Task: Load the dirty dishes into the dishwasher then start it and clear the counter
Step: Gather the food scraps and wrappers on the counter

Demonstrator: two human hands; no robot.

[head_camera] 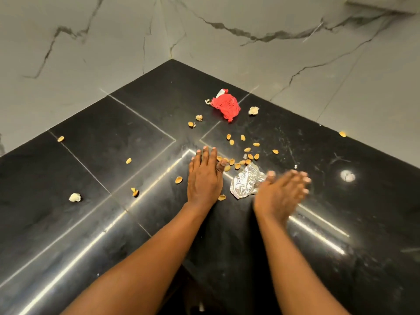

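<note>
Showing: a black counter (95, 142) corner below marbled wall tiles (91, 42).
Left hand (204, 178): flat, palm down on the counter, fingers straight, beside a cluster of nut shells (241, 155).
Right hand (281, 192): blurred, fingers extended, holding nothing, just right of crumpled foil (245, 183).
Hands: apart, the foil between them.
Red mesh netting (227, 105): lying near the corner, well beyond both hands.
Stray shells: scattered leftward and at the right edge.

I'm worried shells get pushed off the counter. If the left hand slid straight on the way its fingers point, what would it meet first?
Probably nothing close: the left hand points toward bare black counter; the pistachio shells lie beside its thumb.
</note>
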